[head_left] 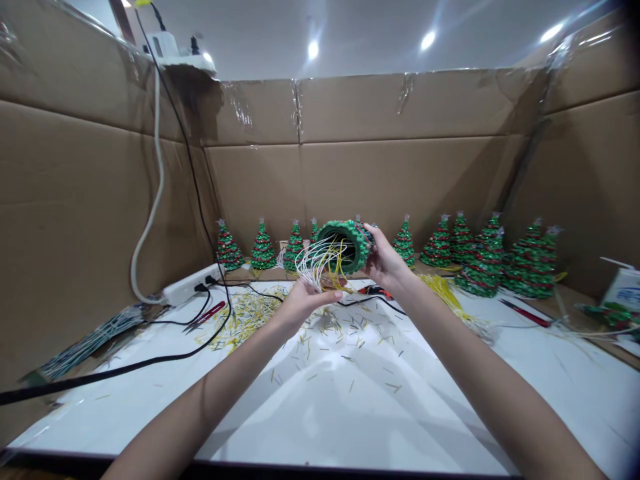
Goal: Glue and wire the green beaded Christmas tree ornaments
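My right hand grips a small green beaded Christmas tree, held sideways with its hollow base turned toward me. A bunch of white and yellow wires hangs out of that base. My left hand is closed in a pinch on the ends of these wires, just below and left of the tree. Both hands are raised above the white table.
Rows of finished beaded trees line the back along cardboard walls. Cut yellow wire scraps litter the table. Red-handled cutters, a power strip, black cables at left; yellow wire bundle, a red tool at right.
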Demonstrator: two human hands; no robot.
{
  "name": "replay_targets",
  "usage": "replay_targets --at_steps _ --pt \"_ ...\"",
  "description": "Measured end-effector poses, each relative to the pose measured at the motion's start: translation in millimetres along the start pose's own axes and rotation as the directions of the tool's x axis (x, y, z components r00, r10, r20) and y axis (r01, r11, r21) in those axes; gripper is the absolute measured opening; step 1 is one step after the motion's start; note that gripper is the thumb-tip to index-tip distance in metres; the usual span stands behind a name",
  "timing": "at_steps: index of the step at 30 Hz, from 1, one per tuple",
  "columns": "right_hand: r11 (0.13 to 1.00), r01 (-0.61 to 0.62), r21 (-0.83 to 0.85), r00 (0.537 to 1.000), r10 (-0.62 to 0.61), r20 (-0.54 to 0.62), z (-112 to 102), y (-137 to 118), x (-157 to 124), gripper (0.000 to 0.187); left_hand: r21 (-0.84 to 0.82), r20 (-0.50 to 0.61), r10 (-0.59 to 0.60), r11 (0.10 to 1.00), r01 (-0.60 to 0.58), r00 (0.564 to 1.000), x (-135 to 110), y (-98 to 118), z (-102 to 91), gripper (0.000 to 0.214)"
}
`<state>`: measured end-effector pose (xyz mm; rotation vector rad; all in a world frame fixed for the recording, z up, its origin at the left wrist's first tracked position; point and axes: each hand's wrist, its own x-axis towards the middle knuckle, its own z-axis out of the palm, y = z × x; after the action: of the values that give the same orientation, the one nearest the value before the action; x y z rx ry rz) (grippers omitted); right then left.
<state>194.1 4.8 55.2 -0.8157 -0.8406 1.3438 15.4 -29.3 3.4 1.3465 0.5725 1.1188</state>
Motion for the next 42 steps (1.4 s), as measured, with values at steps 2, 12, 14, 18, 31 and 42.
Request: replay_targets --at_steps 2,12,14,18,31,42 --pt "0.999 -0.031 0.030 0.999 0.031 -0.015 -1 0 0 0.027 0.067 0.039 0.041 0.997 -0.043 0.998 1 1 2.1 0.043" --pt "0.998 -0.051 0.026 0.998 0.052 -0.027 -5 -1 -1 0.028 0.161 0.109 0.026 0.986 -0.044 0.994 0 -6 -13.1 0.029" --pt "0.999 -0.031 0.016 0.999 0.030 0.045 -6 -2 -2 0.028 0.407 0.118 0.101 0.902 -0.141 0.988 4 -5 -20.8 0.015" --pt "0.995 0.030 -0.093 0.975 -0.008 0.222 -9 -2 -6 0.032 0.778 0.277 0.194 0.529 -0.339 0.941 10 11 -31.4 0.008" --pt "0.893 0.402 -0.200 0.900 -0.346 0.264 -10 -12 -27 0.039 0.159 -0.202 -0.294 0.931 0.328 0.934 2 17 -40.8 0.041" --pt "0.935 0.343 -0.092 0.923 -0.317 0.220 -4 -20 -29 0.048 -0.088 0.006 -0.348 0.934 0.347 0.938 -20 12 -21.8 0.036"
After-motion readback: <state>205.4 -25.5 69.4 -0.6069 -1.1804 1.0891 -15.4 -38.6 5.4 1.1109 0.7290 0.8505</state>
